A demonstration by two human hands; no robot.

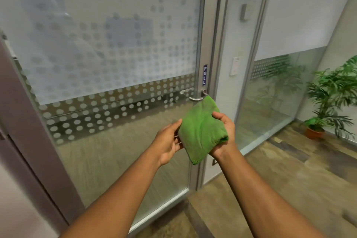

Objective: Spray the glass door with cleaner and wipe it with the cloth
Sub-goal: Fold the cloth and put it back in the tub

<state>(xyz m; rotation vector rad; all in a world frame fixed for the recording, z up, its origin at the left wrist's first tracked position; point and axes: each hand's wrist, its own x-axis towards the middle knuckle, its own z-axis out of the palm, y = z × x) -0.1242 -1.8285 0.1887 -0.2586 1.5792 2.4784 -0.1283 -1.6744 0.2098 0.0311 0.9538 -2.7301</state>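
A folded green cloth (pixel 201 131) is held up in front of the glass door (pixel 108 60), just below its metal handle (pixel 196 98). My right hand (pixel 225 135) grips the cloth from its right side, thumb on top. My left hand (pixel 168 142) supports the cloth's left edge with straight fingers behind it and the thumb along the edge. The door has a frosted band with a dot pattern and a blue PULL sticker (pixel 205 75). No spray bottle is in view.
A fixed glass panel (pixel 270 106) stands right of the door frame. A potted palm (pixel 328 102) sits in the far right corner on the wood-look floor (pixel 289 176). A dark frame or wall edge (pixel 29 141) runs down the left.
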